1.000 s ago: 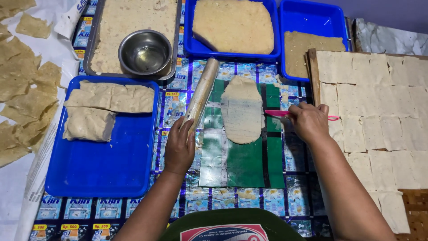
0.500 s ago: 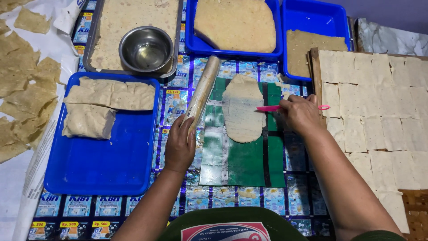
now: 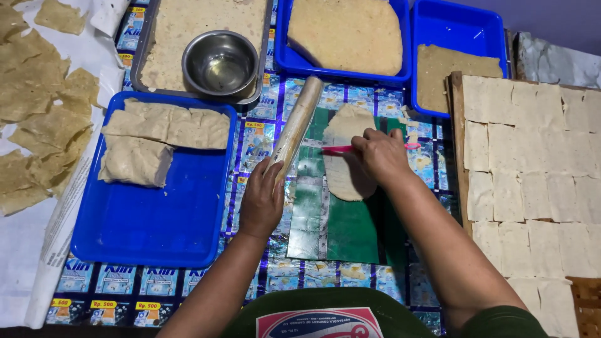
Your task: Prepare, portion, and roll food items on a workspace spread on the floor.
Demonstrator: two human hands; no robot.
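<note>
Left hand [image 3: 263, 200] curled around near end of wrapped rolling pin [image 3: 295, 125], pin lying slantwise on surface [image 3: 263, 134]. Right hand [image 3: 379, 156] pinching pink tool [image 3: 338, 149], tool tip laid across flat dough sheet [image 3: 344, 153]. Dough sheet rests on green mat [image 3: 350, 228], just right of pin. Blue tray [image 3: 156, 219] left of left hand, holds folded dough slabs [image 3: 166, 125]. Steel bowl [image 3: 220, 62] beyond pin. Wooden board [image 3: 456, 125] at right carries cut dough squares [image 3: 532, 181].

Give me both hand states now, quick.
Left hand: closed on the near end of the wrapped rolling pin.
Right hand: closed on a pink tool laid across the flattened dough.
</note>
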